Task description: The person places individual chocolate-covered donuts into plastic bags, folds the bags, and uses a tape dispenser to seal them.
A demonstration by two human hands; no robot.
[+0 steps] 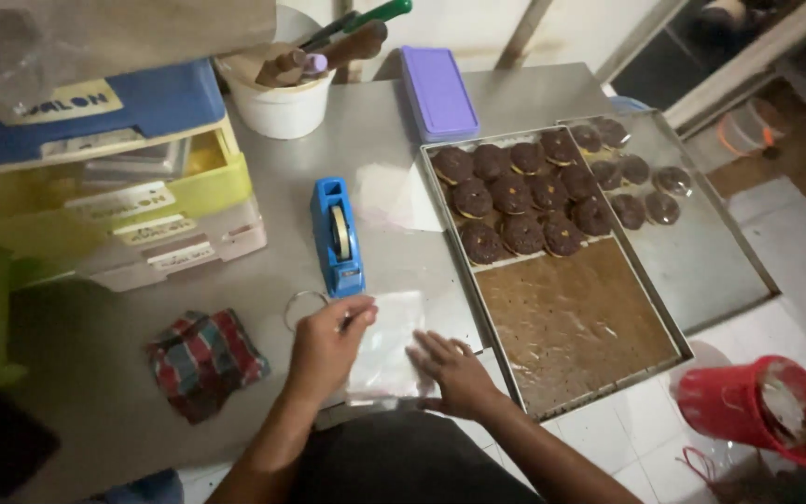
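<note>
A small clear plastic bag (pixel 389 350) lies flat on the steel table (pixel 375 121) near the front edge. My left hand (pixel 326 343) pinches the bag's upper left edge. Spread flat, my right hand (pixel 454 371) presses on the bag's right side. Just right of my hands stands a metal tray (pixel 576 322) lined with brown paper, its far half filled with several chocolate-coated doughnuts (pixel 520 201). A second tray (pixel 701 252) beside it carries several wrapped doughnuts (pixel 629 175).
A blue tape dispenser (pixel 338 235) stands just beyond my left hand, with a metal ring (pixel 302 305) beside it. A checked cloth (pixel 203 359) lies left. Stacked plastic drawers (pixel 114 177), a white tub of utensils (pixel 282 98) and a purple lid (pixel 437 91) sit behind. A red bucket (pixel 757 411) is on the floor.
</note>
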